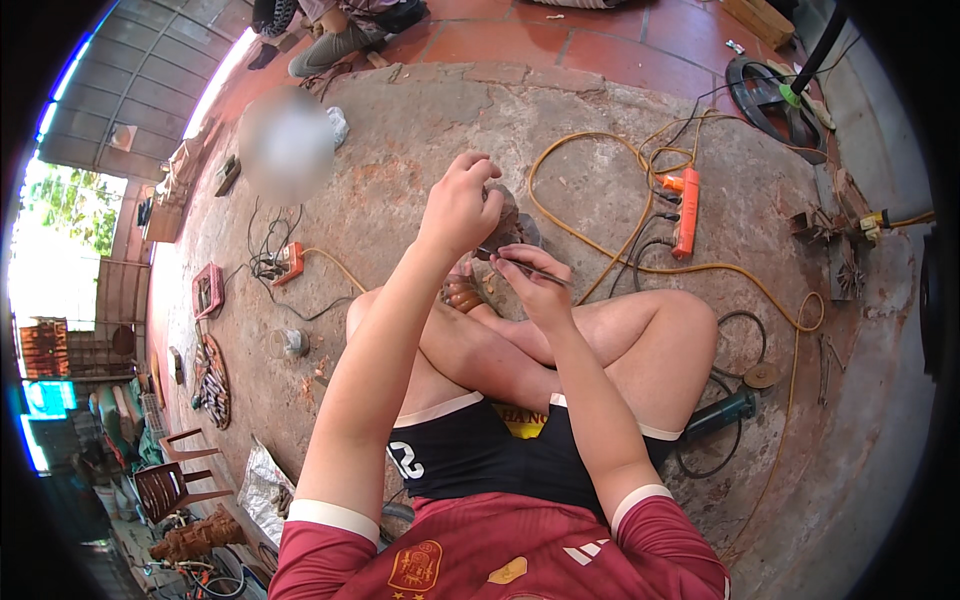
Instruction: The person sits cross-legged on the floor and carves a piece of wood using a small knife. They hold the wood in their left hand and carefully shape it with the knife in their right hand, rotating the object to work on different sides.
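Observation:
Over my crossed legs, a dark brown rounded piece, perhaps carved wood, is partly covered by my hands. My left hand grips it from the upper left, thumb pointing toward it and fingers bent. My right hand is closed around a thin, dark, stick-like tool. The tool's inner end is at the piece's lower edge; I cannot make out its tip. Just below, beside my foot, shows a brown ribbed object.
An orange power strip with plugs and a looping yellow cord lies right; another orange strip lies left. Near my left knee stands a clear jar. A red basket sits farther left. Another person crouches at the far edge.

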Motion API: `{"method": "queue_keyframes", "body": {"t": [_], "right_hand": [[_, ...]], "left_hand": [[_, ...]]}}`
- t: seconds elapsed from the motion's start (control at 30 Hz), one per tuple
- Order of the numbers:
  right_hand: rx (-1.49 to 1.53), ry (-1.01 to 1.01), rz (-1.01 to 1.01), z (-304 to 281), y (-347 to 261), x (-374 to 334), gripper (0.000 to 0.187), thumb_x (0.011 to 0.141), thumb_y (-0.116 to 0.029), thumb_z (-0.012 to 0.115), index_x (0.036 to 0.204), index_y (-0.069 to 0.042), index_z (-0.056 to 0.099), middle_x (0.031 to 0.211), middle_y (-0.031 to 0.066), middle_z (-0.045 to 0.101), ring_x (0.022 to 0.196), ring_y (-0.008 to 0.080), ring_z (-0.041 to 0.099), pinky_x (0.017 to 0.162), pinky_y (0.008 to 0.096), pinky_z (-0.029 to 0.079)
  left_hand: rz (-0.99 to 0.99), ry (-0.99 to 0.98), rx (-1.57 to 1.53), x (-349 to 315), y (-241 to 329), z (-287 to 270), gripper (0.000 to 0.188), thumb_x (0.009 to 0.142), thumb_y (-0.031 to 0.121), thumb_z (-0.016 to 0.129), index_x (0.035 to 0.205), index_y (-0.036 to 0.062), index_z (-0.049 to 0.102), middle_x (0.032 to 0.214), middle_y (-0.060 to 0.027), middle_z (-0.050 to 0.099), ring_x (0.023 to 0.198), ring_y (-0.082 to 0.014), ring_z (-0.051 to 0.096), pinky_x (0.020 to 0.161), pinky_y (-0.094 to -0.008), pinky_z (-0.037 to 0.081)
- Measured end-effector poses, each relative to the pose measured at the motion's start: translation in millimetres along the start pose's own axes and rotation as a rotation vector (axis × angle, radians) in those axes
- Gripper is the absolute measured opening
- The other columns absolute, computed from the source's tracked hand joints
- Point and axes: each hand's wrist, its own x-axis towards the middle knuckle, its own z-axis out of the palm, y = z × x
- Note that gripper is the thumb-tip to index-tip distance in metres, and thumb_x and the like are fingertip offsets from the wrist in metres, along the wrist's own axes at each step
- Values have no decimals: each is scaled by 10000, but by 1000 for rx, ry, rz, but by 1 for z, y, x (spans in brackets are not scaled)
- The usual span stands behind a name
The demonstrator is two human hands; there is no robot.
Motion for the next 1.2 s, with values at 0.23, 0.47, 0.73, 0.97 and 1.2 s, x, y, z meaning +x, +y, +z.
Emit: {"method": "queue_keyframes", "body": {"t": [0.23,0.47,0.73,0.97,1.2], "right_hand": [[-71,-58,-42,-1,2,1,158,863,98,665,1021,89,677,1070,140,674,982,210,688,896,301,570],[-62,-79,-5,-1,1,-1,161,860,99,668,1020,83,681,1091,147,666,1007,214,680,895,302,565],[-185,-99,-26,-1,-8,-3,155,848,59,689,1002,69,697,1060,131,685,954,174,678,866,289,556],[-164,-102,-2,-5,-5,-3,135,842,54,702,977,53,707,1041,114,694,941,150,675,836,264,554],[60,-121,129,-10,-11,-3,117,847,60,694,964,60,700,1023,113,693,932,150,682,824,263,561]], "left_hand": [[-48,-51,-23,0,1,-1,255,809,117,559,1032,37,656,1249,-186,604,1111,-391,599,951,-432,490],[-21,-31,6,1,1,-1,236,810,125,564,1007,32,656,1232,-182,605,1049,-383,621,904,-440,512],[-77,-67,-26,0,4,-4,256,806,115,553,1027,39,657,1256,-180,603,1105,-385,603,940,-430,498],[-5,1,-7,-2,0,0,222,815,119,560,991,29,660,1227,-185,605,984,-391,639,869,-447,525],[-16,-12,-11,-2,1,-1,226,814,119,565,998,28,661,1228,-190,605,999,-395,637,885,-443,523]]}}
